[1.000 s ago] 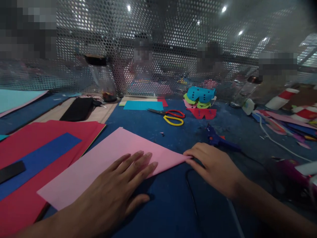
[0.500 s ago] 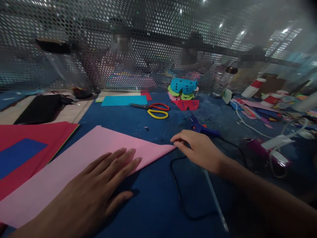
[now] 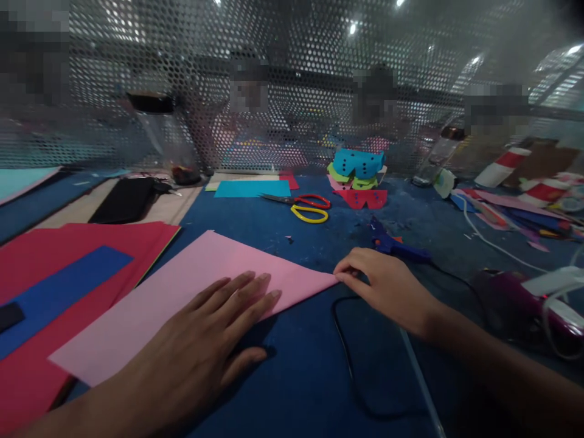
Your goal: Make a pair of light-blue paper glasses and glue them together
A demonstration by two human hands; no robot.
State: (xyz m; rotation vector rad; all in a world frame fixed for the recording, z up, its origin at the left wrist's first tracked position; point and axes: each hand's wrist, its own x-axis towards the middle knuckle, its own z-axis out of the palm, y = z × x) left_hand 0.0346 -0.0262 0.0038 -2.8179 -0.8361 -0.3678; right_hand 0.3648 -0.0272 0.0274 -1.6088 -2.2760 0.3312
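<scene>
A sheet of pink paper (image 3: 182,292), folded to a point at its right end, lies on the blue table. My left hand (image 3: 214,334) rests flat on its lower edge with fingers stretched out. At the pointed tip, my right hand (image 3: 383,286) pinches the pink paper between thumb and fingers. Just beyond that hand lies a blue glue gun (image 3: 396,244), its black cord running behind and under the wrist. A clear glue stick (image 3: 422,383) extends below my right forearm.
Scissors (image 3: 310,207) with red and yellow handles lie near a light blue strip (image 3: 250,188). Cut paper masks (image 3: 358,164) are stacked at the back. Red sheets (image 3: 146,243) with a blue strip (image 3: 91,277) lie left. A perforated metal screen (image 3: 296,91) stands behind; people sit beyond it.
The view has turned left, so everything appears shifted right. My left hand stays flat on the pink paper, and my right hand still holds its tip.
</scene>
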